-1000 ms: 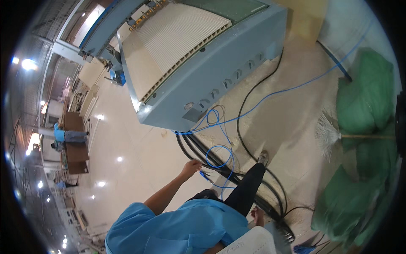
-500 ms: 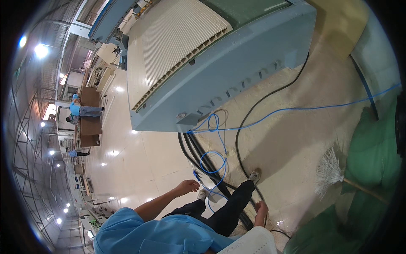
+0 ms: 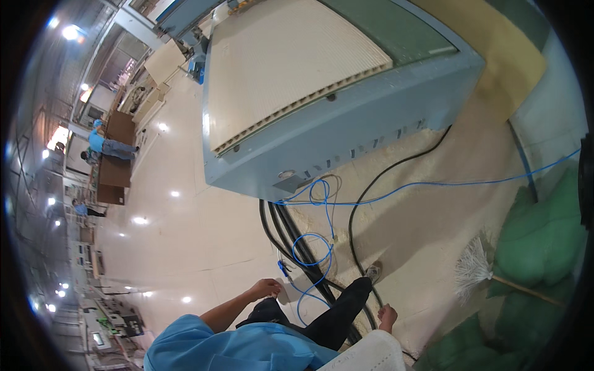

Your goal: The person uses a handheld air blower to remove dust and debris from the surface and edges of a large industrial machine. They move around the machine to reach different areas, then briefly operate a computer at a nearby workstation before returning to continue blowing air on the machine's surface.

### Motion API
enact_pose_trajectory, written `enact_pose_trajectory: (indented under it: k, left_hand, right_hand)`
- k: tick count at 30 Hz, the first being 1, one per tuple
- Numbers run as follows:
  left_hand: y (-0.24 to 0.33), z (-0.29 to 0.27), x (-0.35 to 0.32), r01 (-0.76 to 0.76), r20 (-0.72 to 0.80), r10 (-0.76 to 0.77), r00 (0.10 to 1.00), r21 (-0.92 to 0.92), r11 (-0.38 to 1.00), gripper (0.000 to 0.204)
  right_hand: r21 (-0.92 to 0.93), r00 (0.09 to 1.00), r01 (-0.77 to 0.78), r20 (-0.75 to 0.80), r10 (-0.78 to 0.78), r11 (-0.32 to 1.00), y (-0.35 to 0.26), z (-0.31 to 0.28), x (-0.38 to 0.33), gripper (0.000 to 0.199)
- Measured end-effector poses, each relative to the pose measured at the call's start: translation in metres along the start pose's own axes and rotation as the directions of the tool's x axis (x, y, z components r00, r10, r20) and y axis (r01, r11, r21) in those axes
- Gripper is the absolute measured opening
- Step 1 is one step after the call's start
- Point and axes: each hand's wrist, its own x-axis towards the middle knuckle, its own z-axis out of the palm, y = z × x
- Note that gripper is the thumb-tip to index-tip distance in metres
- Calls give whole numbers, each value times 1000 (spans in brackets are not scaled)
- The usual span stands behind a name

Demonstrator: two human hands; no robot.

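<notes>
One bare left hand, toward half past six in the view, is loosely bent, its grip open with nothing visible in it. Near it, at one o'clock from that hand, what looks like a blue air gun lies on the floor; a kick could skid it, or a tug on the coiled blue hose could drag it. Those loops lie over thick black cables, so a foot caught in one might cause a stumble or strain a fitting. Farther right, a shoe stands beside a thin black cable, another likely snag. The right hand, at five o'clock, is curled; whether its grip encloses anything, I cannot tell. At four o'clock, the white broom could trip a careless sidestep.
</notes>
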Motion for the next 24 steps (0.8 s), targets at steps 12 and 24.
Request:
enact_pose_trajectory:
  k: [12,24]
  left_hand:
    - [-67,-208,67,-774,142,792,594,372,513,30]
    - [-552,-421,16,69,69,-132,989,571,818,20]
  right_hand:
    - [479,917,-143,-266,299,866,462,31,-281,24]
    - [474,724,687,-379,-577,551,358,95,-449,20]
